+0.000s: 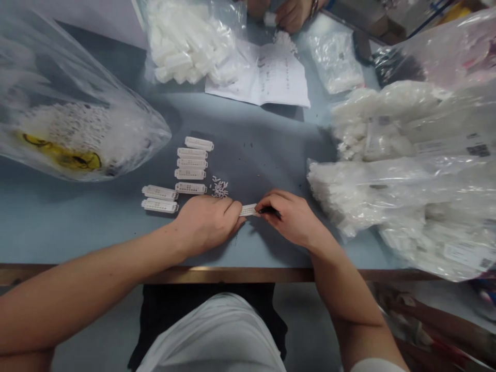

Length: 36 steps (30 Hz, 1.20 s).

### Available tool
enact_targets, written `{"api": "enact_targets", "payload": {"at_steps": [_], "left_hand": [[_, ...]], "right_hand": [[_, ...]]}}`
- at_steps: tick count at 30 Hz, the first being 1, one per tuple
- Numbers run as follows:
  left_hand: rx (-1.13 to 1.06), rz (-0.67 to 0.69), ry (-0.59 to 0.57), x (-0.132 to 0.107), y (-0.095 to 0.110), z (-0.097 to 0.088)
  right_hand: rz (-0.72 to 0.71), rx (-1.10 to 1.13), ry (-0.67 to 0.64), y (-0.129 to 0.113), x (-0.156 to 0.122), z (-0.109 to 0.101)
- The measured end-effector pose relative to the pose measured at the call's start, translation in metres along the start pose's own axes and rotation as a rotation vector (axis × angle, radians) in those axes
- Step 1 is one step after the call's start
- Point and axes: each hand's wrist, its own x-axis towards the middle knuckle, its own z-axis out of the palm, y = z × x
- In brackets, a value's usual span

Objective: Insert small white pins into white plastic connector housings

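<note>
My left hand (209,221) is closed on the left end of a white plastic strip (248,210) with rows of small holes. My right hand (289,214) meets the strip's right end, its fingers pinched round a thin black tool (269,211) whose kind I cannot make out. Just beyond my left hand lies a small heap of tiny white pieces (220,187). Similar white strips lie to the left, several in a column (191,163) and two more (159,205) nearer the table's edge.
A clear bag of small white parts (81,129) stands at the left. Behind are a bag of white plastic pieces (189,44) and a printed sheet (267,77). Large filled bags (403,181) crowd the right. Another person's hand (292,14) works at the far side of the blue table (256,139).
</note>
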Motion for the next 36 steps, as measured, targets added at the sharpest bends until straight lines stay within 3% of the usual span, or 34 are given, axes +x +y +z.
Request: {"api": "enact_targets", "payload": {"at_steps": [21, 31, 36], "left_hand": [[-0.008, 0.006, -0.018, 0.0, 0.001, -0.001], [-0.001, -0.01, 0.002, -0.001, 0.0, 0.001], [-0.011, -0.01, 0.004, -0.001, -0.001, 0.003]], "right_hand": [[-0.071, -0.223, -0.114, -0.005, -0.002, -0.002], [-0.101, -0.234, 0.024, -0.006, -0.005, -0.007], [-0.24, -0.258, 0.03, -0.005, -0.007, -0.014]]}}
